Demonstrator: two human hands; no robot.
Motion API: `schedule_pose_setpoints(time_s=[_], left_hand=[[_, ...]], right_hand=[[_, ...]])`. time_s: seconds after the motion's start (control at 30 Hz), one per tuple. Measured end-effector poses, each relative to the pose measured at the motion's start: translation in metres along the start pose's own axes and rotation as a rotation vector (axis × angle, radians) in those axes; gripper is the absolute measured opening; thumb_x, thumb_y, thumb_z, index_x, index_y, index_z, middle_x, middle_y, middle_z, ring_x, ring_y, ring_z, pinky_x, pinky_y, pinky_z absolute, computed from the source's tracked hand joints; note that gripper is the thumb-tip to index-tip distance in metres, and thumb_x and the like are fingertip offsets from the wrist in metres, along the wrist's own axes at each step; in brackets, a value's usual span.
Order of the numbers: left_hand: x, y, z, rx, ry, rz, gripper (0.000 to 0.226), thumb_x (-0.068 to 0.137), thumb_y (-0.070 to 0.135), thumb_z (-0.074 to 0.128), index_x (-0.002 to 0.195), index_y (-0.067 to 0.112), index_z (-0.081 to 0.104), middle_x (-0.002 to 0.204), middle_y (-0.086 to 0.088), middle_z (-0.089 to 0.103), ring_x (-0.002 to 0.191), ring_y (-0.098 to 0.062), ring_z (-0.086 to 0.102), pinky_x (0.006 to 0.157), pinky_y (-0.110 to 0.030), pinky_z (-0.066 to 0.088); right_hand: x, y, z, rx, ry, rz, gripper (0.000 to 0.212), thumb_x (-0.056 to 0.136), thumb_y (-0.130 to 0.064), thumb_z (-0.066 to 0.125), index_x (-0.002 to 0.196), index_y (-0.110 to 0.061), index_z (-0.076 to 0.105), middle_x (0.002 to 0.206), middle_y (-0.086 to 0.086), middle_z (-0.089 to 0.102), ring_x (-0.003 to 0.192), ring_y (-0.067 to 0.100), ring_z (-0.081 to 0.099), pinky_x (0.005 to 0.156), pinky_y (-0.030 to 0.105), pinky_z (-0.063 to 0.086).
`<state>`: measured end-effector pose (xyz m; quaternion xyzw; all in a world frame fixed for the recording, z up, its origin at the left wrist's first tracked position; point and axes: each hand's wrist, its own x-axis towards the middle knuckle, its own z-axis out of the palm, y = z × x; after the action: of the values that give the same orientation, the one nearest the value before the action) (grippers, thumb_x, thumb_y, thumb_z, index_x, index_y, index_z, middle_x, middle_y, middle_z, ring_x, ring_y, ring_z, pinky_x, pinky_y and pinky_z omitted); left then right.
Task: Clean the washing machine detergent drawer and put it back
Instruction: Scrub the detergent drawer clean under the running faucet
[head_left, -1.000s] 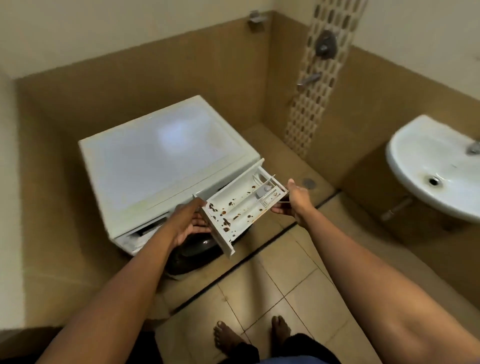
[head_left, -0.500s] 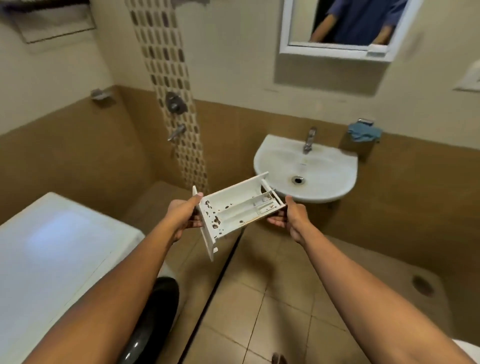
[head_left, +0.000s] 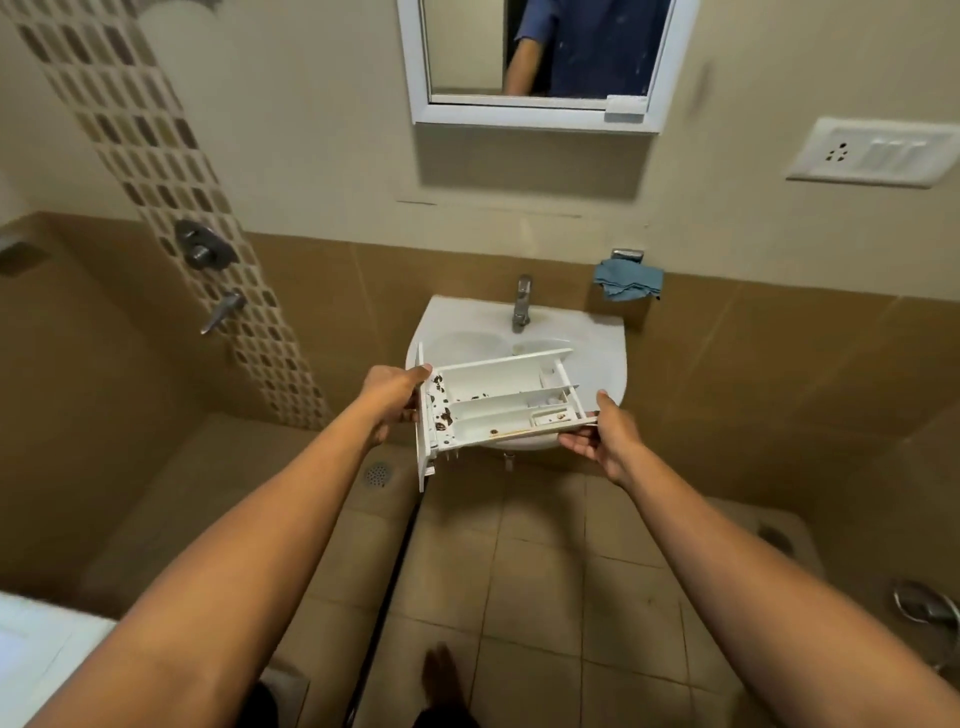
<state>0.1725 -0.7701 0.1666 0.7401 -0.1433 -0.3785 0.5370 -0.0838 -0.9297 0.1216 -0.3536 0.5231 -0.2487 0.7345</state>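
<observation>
Change: over the last second you swing from the washing machine (head_left: 36, 654) to the sink (head_left: 597, 353). The machine is now only a corner at near left. The detergent drawer (head_left: 498, 400) goes with you, and your grip looks the same as before.

Drawer position: in the air in front of the sink, overlapping its near rim in this view. I can't tell whether it's above the bowl or just short of it. The open side faces up and it's tilted slightly. Brown spots cluster at the left end by the front panel, with a few in the near compartment.

Hands:
- Left hand (head_left: 392, 397): fingers curled round the front-panel end, firm hold.
- Right hand (head_left: 602, 434): supports the right end, thumb on the top edge, fingers underneath.

My read: removal and carry are done, but cleaning hasn't started. No water is visible from the tap (head_left: 521, 304). A blue cloth (head_left: 627, 279) hangs on the wall right of the tap, within reach. You need one hand free for the tap, so the other has to take the drawer's full weight.
</observation>
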Motion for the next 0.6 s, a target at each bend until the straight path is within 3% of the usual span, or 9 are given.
schedule_pose_setpoints(time_s=[0.13, 0.3, 0.37, 0.5, 0.6], left_hand=[[0.065, 0.018, 0.018, 0.038, -0.087, 0.003, 0.033, 0.101, 0.021, 0.069, 0.114, -0.009, 0.069, 0.101, -0.019, 0.076, 0.074, -0.026, 0.070, 0.051, -0.029, 0.055], [0.155, 0.036, 0.044, 0.071, -0.228, 0.033, 0.027, 0.102, 0.023, 0.067, 0.112, -0.001, 0.070, 0.099, -0.015, 0.075, 0.077, -0.025, 0.070, 0.057, -0.029, 0.057], [0.183, 0.035, 0.050, 0.094, -0.266, -0.003, 0.022, 0.101, 0.020, 0.068, 0.110, 0.000, 0.071, 0.099, -0.016, 0.074, 0.079, -0.027, 0.070, 0.063, -0.034, 0.058], [0.231, 0.032, 0.061, 0.131, -0.372, -0.071, 0.011, 0.096, 0.004, 0.067, 0.106, 0.001, 0.071, 0.102, -0.020, 0.075, 0.090, -0.032, 0.070, 0.080, -0.044, 0.061], [0.253, 0.023, 0.063, 0.170, -0.406, -0.086, 0.021, 0.094, -0.001, 0.066, 0.115, -0.002, 0.071, 0.114, -0.026, 0.073, 0.097, -0.035, 0.070, 0.096, -0.054, 0.058]], right_hand=[[0.045, -0.024, 0.010, -0.122, 0.074, -0.011, 0.043, 0.110, -0.043, 0.043, 0.095, -0.006, 0.059, 0.092, 0.019, 0.072, 0.070, 0.031, 0.071, 0.059, 0.040, 0.065], [0.109, -0.049, 0.027, -0.282, 0.225, -0.032, 0.047, 0.111, -0.044, 0.040, 0.093, -0.007, 0.063, 0.082, 0.018, 0.069, 0.061, 0.026, 0.064, 0.051, 0.036, 0.061], [0.131, -0.050, 0.031, -0.317, 0.277, -0.002, 0.047, 0.109, -0.047, 0.043, 0.094, -0.007, 0.064, 0.085, 0.016, 0.071, 0.064, 0.028, 0.067, 0.047, 0.035, 0.060], [0.170, -0.043, 0.036, -0.387, 0.367, 0.027, 0.053, 0.104, -0.054, 0.048, 0.095, -0.006, 0.069, 0.104, 0.019, 0.075, 0.080, 0.034, 0.075, 0.061, 0.041, 0.064], [0.180, -0.036, 0.043, -0.423, 0.422, 0.017, 0.048, 0.103, -0.052, 0.051, 0.088, -0.010, 0.068, 0.106, 0.018, 0.072, 0.084, 0.035, 0.075, 0.066, 0.047, 0.066]])
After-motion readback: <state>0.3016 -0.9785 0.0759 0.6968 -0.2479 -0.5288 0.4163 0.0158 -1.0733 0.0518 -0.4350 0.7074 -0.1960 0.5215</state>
